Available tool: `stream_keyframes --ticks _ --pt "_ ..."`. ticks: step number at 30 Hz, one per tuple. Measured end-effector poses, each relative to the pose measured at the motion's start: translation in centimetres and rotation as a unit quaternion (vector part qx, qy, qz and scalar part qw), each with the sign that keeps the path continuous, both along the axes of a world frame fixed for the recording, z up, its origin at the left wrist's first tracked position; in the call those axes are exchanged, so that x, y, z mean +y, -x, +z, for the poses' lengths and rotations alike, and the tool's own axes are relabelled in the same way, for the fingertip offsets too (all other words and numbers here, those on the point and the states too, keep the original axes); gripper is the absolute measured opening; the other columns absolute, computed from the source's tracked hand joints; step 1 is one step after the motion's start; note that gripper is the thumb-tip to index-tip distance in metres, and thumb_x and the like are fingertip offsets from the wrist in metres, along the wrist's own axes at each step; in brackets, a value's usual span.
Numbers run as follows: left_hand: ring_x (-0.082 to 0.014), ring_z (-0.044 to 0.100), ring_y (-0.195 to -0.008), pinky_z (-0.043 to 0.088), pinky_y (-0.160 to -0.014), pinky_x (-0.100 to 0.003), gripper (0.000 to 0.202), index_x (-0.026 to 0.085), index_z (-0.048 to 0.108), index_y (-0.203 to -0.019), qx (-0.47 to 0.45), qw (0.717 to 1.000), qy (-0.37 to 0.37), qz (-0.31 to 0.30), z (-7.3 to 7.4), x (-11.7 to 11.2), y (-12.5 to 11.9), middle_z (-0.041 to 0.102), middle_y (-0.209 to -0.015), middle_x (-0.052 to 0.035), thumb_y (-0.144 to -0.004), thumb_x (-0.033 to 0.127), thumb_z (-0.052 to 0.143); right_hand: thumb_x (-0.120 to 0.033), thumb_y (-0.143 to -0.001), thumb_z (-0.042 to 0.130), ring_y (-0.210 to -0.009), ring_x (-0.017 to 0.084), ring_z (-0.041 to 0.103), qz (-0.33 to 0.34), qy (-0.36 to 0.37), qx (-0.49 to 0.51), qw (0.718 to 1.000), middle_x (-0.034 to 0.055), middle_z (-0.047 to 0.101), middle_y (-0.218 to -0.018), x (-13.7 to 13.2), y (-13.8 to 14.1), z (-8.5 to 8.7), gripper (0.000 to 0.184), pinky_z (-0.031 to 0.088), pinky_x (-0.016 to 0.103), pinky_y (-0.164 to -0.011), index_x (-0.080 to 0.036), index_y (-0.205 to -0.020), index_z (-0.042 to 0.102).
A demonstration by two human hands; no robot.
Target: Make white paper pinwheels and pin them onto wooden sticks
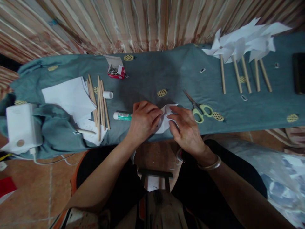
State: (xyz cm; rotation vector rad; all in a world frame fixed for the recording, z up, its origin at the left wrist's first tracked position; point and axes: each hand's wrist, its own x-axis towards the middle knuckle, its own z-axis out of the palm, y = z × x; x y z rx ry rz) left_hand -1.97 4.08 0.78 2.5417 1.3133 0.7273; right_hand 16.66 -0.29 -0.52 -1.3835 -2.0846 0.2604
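My left hand [143,122] and my right hand [187,128] meet over a small white piece of paper [165,119] near the front edge of the cloth-covered table [152,79]. Fingers of both hands are curled and pinch the paper's folded flaps. A glue stick [122,116] lies just left of my left hand, its white cap [108,94] apart from it. Yellow-handled scissors [199,109] lie just right of my right hand.
Loose wooden sticks [98,101] and white paper sheets [69,95] lie at the left, beside a white box [21,127]. A small red box of pins [116,72] sits behind. Several finished paper pinwheels on sticks [240,47] lie at the back right. A dark object [299,73] is at the far right.
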Motion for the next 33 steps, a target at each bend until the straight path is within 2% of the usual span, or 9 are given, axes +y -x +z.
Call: stream_keyframes --ticks 13,18,24,29,33 --pt "-0.0217 0.053 -0.095 0.037 -0.085 -0.041 0.023 0.022 0.072 -0.088 0.044 0.998 -0.025 -0.023 -0.4 0.0 -0.8 0.07 -0.089 -0.0031 -0.097 0.029 0.053 -0.019 -0.095 0.049 -0.121 0.027 0.056 -0.016 0.01 0.029 0.999 0.0106 0.063 -0.128 0.1 -0.3 0.3 0.023 0.048 0.047 -0.104 -0.02 -0.109 0.067" --pt "-0.0224 0.053 -0.094 0.038 -0.084 -0.041 0.019 0.021 0.071 -0.087 0.055 0.998 -0.037 -0.021 -0.5 0.2 -0.9 0.07 -0.088 -0.0029 -0.095 0.026 0.055 -0.018 -0.095 0.046 -0.124 0.026 0.054 -0.008 0.027 0.024 0.999 0.0074 0.06 -0.132 0.1 -0.3 0.3 0.027 0.047 0.049 -0.106 -0.025 -0.112 0.066" --pt "-0.0227 0.053 -0.091 0.037 -0.082 -0.041 0.019 0.021 0.07 -0.079 0.072 0.996 -0.043 -0.02 -0.6 0.2 -1.0 0.069 -0.084 -0.0019 -0.093 0.026 0.058 -0.017 -0.095 0.047 -0.125 0.028 0.052 -0.014 0.034 0.024 0.999 0.0106 0.059 -0.133 0.0 -0.2 0.2 0.027 0.046 0.048 -0.108 -0.022 -0.111 0.068" --pt "-0.0219 0.054 -0.094 0.038 -0.082 -0.04 0.019 0.022 0.068 -0.083 0.033 0.999 -0.042 -0.009 -0.5 0.3 -0.9 0.07 -0.087 -0.0011 -0.095 0.028 0.055 -0.022 -0.095 0.05 -0.123 0.027 0.055 -0.041 0.033 0.041 0.998 0.0102 0.062 -0.131 0.3 -0.2 0.4 0.023 0.045 0.048 -0.107 -0.021 -0.109 0.068" --pt "-0.021 0.055 -0.094 0.039 -0.083 -0.039 0.014 0.024 0.068 -0.084 -0.017 0.999 -0.038 0.02 -0.3 0.5 -0.4 0.07 -0.088 0.0006 -0.093 0.031 0.059 -0.025 -0.092 0.054 -0.119 0.028 0.059 -0.065 0.046 0.066 0.995 0.0107 0.066 -0.127 1.2 -0.3 1.0 0.018 0.045 0.049 -0.105 -0.021 -0.101 0.07"
